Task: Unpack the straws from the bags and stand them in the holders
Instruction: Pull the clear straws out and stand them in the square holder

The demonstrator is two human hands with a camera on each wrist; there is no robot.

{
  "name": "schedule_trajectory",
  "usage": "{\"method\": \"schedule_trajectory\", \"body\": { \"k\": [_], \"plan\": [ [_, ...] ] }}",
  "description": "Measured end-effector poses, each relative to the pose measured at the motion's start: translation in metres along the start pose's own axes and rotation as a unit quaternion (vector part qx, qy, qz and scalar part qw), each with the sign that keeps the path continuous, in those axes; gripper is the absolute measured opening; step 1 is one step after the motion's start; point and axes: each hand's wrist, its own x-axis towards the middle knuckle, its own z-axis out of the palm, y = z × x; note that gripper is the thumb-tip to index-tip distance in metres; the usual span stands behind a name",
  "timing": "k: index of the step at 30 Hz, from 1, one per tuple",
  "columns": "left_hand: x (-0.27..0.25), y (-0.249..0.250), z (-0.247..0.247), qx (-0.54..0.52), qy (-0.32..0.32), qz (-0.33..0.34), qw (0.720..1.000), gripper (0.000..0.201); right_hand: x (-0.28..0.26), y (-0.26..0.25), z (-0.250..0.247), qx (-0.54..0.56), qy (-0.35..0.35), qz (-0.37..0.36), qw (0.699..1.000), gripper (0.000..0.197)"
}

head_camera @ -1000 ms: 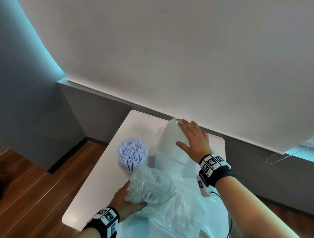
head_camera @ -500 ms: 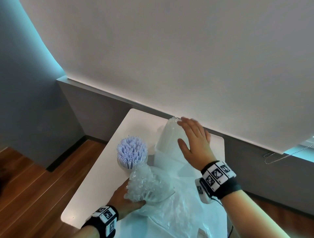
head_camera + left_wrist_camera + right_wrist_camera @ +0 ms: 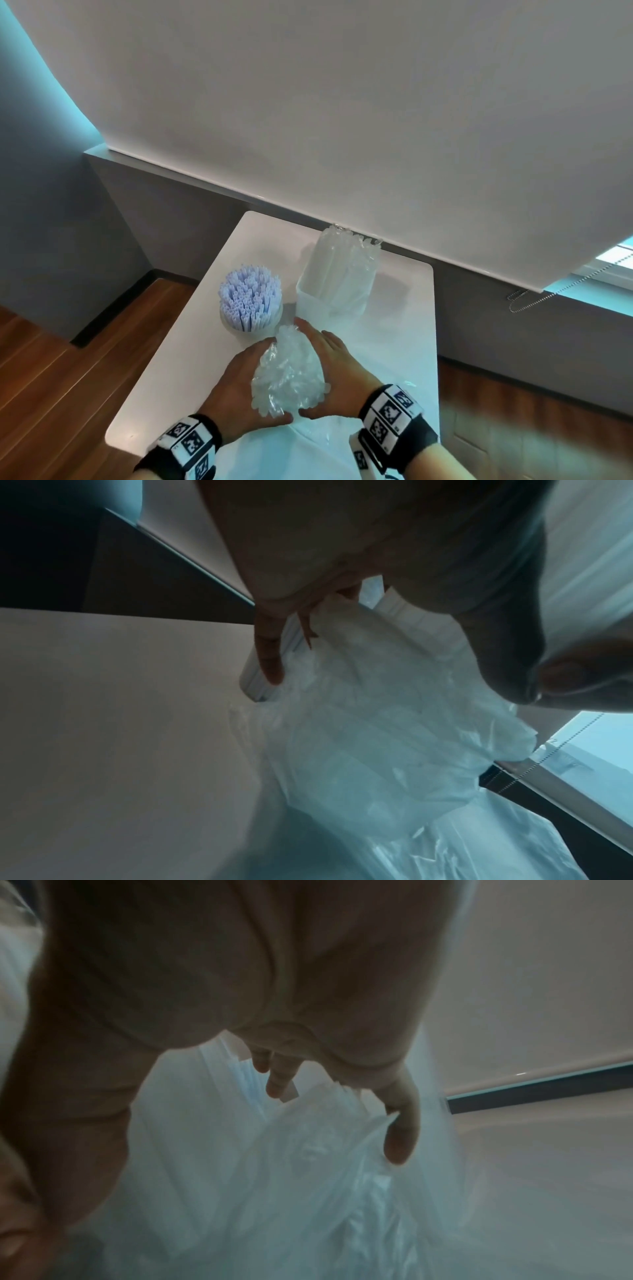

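Note:
A clear plastic bag of transparent straws (image 3: 291, 373) lies lengthwise on the white table (image 3: 164, 383), close to its near edge. My left hand (image 3: 236, 387) cups its left side and my right hand (image 3: 337, 373) its right side, thumbs meeting at the near end. The wrist views show fingers (image 3: 270, 653) curved along the crinkled bag (image 3: 274, 1150). Just beyond stands a round holder (image 3: 227, 323) packed with upright lavender straws (image 3: 250, 298). To its right a square white holder (image 3: 306, 305) carries clear straws (image 3: 342, 263) leaning back.
Loose empty plastic film (image 3: 342, 442) lies on the table under and behind my hands. A grey wall ledge (image 3: 205, 185) and a white blind (image 3: 342, 102) run behind the table. Wooden floor (image 3: 51, 394) lies left of the table edge.
My right hand left the top of the clear straws in the square holder and came back to the bag. Both hands now hold the bag, which the left alone gripped before.

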Motion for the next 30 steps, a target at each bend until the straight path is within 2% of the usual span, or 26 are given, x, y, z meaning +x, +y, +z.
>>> {"method": "schedule_trajectory", "body": {
  "k": [4, 7, 9, 13, 17, 21, 30],
  "plan": [
    [0.003, 0.004, 0.006, 0.039, 0.016, 0.042, 0.998, 0.115, 0.014, 0.006, 0.012, -0.012, 0.034, -0.037, 0.999, 0.12],
    [0.008, 0.006, 0.01, 0.033, 0.004, 0.031, 0.999, 0.099, 0.018, 0.005, 0.015, -0.039, 0.059, -0.067, 0.995, 0.1],
    [0.009, 0.011, 0.009, -0.005, 0.002, 0.024, 1.0, 0.092, 0.019, 0.003, 0.014, -0.056, 0.069, -0.062, 0.994, 0.095],
    [0.015, 0.023, 0.002, -0.107, -0.005, 0.02, 0.994, 0.089, 0.018, 0.004, 0.005, -0.035, 0.088, -0.021, 0.995, 0.096],
    [0.018, 0.027, -0.001, -0.118, -0.033, 0.013, 0.992, 0.101, 0.007, 0.011, -0.001, 0.03, 0.079, 0.024, 0.996, 0.11],
    [0.017, 0.026, -0.004, -0.121, -0.048, 0.014, 0.991, 0.114, -0.002, 0.012, -0.003, 0.047, 0.107, 0.019, 0.993, 0.111],
    [0.021, 0.022, 0.005, -0.123, 0.008, 0.028, 0.992, 0.1, -0.004, 0.003, -0.003, 0.079, 0.167, 0.018, 0.983, 0.102]
  ]
}}
